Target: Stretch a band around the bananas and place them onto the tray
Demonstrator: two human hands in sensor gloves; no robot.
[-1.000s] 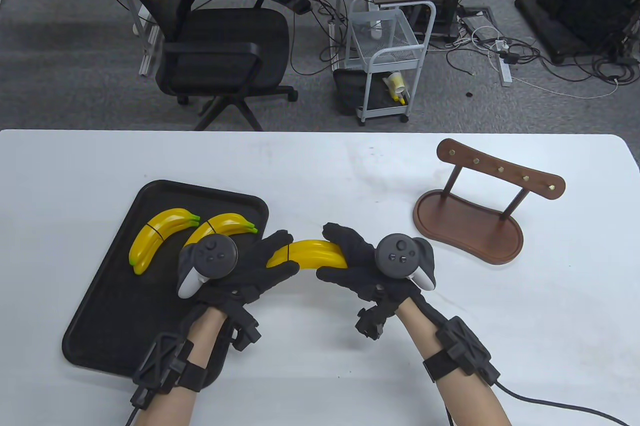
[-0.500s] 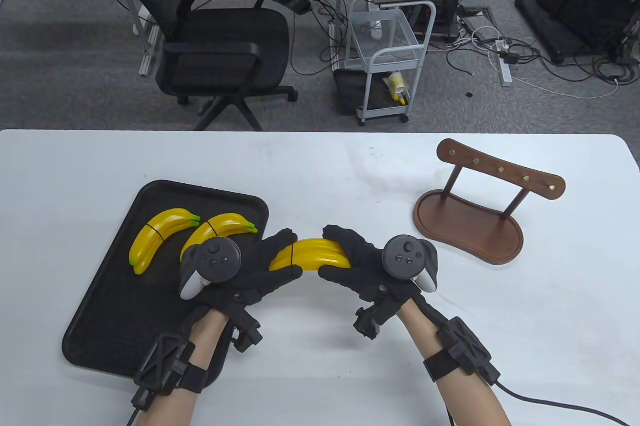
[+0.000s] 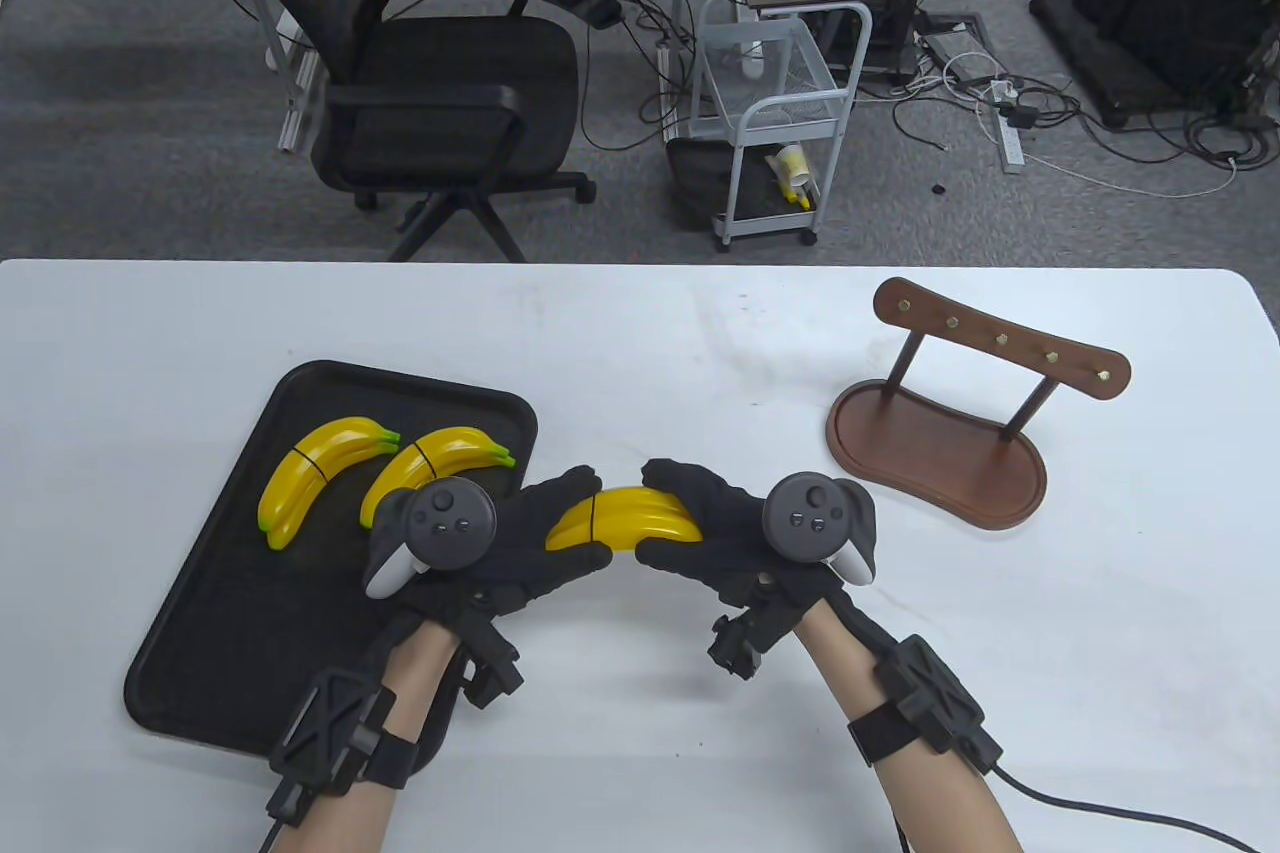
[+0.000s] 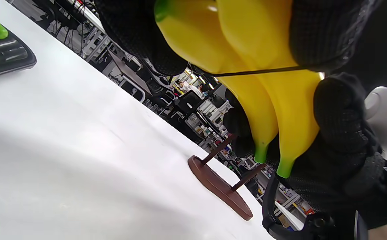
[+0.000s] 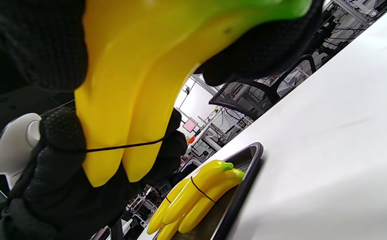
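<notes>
Above table: left hand (image 3: 530,538) and right hand (image 3: 715,523) grip clamped around banded bananas (image 3: 625,518).

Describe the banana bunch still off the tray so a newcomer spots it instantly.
Start at the black tray on the white table's left. Just right of its edge, both gloved hands hold a yellow banana bunch above the table. Unlike the two banded bunches lying on the tray, it is held up, one thin black band round it.

Held bananas (image 3: 625,521): both ends hidden under gloves; tray (image 3: 200,653) partly behind left forearm.
</notes>
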